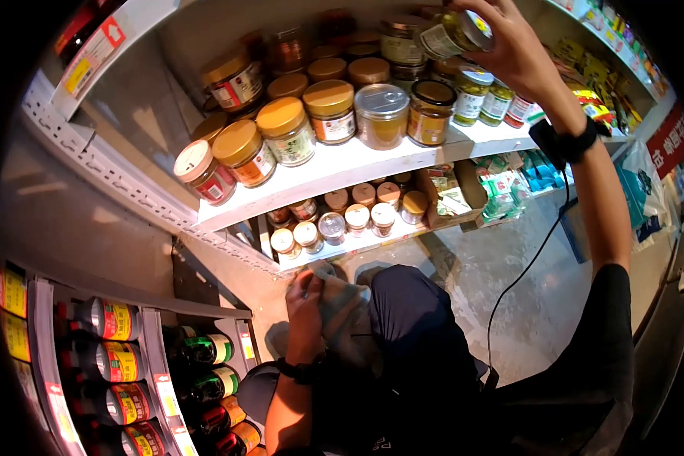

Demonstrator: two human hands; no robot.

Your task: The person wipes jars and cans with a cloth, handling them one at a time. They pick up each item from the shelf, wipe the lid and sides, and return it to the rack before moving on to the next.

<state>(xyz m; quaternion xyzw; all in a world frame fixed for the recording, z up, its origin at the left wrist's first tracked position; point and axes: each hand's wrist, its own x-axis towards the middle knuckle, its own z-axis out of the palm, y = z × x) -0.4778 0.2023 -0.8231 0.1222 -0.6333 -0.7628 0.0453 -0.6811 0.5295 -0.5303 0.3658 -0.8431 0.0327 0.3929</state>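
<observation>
High over the shelf, my right hand (513,61) grips a tilted glass jar (442,38) with a light lid. Its fingers wrap around the lid end. Just below that jar stand small jars of green contents (471,95) and a dark-lidded jar (432,112). Down by my knee, my left hand (304,308) is closed on a greyish cloth (346,308), which drapes over my leg. Gold-lidded jars (285,129) line the front of the white shelf (319,178), with more jars in the shadow behind.
On the lower shelf are several small jars (357,219) and an open cardboard box (463,194) of packets. Bottles (118,361) fill the rack at the lower left. A black cable (501,300) hangs from my right wrist. Bagged goods (638,190) hang at the right.
</observation>
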